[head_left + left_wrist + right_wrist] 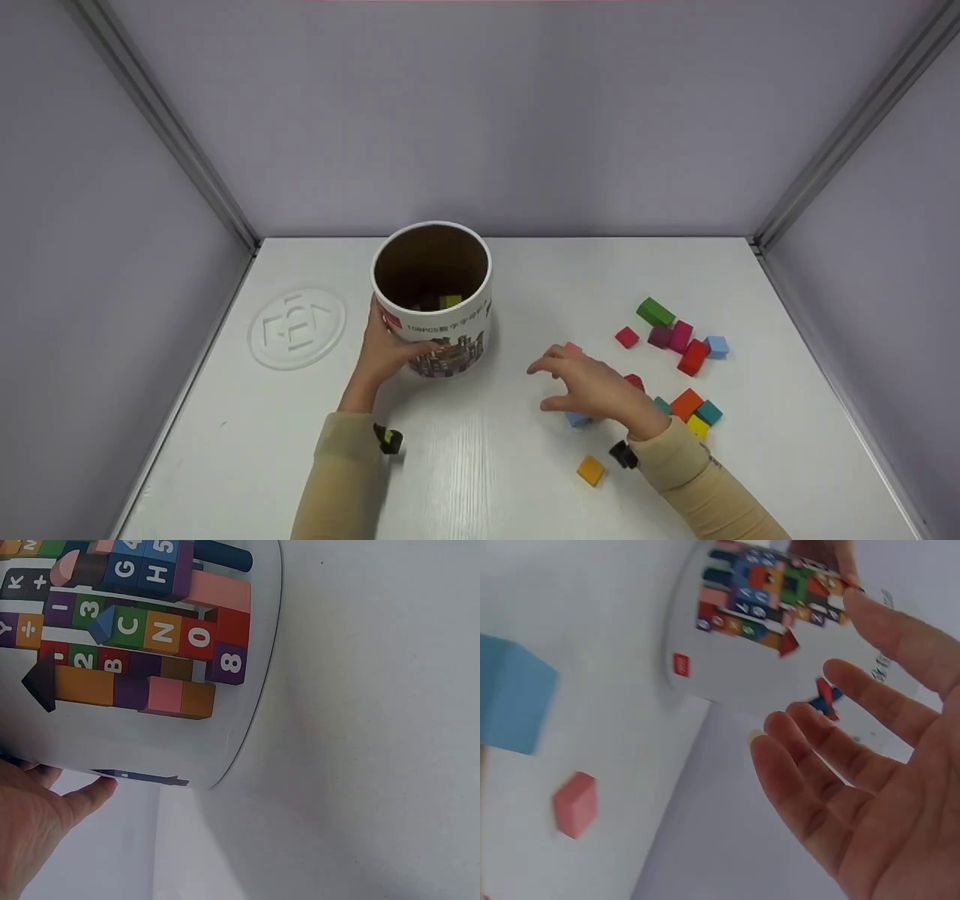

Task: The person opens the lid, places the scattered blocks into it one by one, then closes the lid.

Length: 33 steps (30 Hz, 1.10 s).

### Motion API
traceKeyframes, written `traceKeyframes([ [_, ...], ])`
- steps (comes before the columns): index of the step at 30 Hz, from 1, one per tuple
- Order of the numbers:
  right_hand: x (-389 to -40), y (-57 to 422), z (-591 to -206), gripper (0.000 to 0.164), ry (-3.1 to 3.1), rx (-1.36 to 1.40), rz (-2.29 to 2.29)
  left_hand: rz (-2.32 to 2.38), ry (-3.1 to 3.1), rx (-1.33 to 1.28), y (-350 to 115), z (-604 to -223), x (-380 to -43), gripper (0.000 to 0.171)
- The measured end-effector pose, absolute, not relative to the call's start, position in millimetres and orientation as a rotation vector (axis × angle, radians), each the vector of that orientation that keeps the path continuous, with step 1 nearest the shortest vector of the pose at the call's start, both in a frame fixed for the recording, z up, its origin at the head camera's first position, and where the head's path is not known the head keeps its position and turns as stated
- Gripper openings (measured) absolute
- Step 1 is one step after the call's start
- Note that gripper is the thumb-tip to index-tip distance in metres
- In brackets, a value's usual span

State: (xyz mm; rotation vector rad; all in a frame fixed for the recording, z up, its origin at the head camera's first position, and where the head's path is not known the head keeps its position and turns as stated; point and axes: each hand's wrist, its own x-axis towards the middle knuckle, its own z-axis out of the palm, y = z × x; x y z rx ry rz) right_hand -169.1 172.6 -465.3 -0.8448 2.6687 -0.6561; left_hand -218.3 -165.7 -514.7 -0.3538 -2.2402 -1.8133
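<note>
A white cylindrical tub with a picture of lettered blocks stands upright on the table, its top uncovered. My left hand grips its left side, thumb across the front; the far fingers are hidden behind the wall. Inside the tub a yellow block shows among darker ones. To the right, my right hand hovers over the table with fingers spread and nothing in them. Below it lies a blue block, partly covered by the hand, and a pink block shows beside the blue one in the right wrist view.
Several coloured blocks lie scattered on the right, including a green one, a red one and an orange one. An orange-yellow block sits nearer the front. A clear round lid lies at the left. Grey walls enclose the table.
</note>
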Motion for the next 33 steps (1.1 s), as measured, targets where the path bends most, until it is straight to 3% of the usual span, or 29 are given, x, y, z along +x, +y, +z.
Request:
traceKeyframes([
  [15,-138,179,-506,0.045,2.426,-0.773,-0.492,-1.816,-2.240,-0.323,-166,-516,-219,0.129],
  [33,-126,189,-523,0.045,2.365,-0.784,-0.226,-1.835,-2.220,-0.348,-165,-514,-218,0.128],
])
